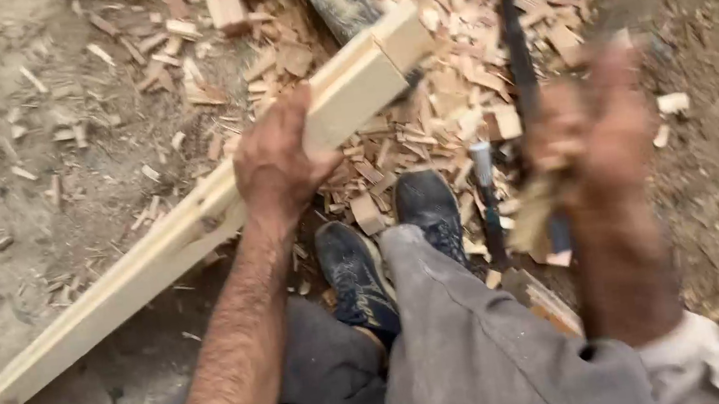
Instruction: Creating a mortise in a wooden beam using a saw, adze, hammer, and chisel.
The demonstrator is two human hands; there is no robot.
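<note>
Long pale timber batten (156, 254) runs diagonally over dirt ground (10, 181), upper end among wood chips (454, 81). Left hand (277, 162) wrapped tight round batten near upper end. Right hand (598, 136) blurred, fist closed on wooden handle (534, 212). Dark shoes (392, 244) below batten.
</note>
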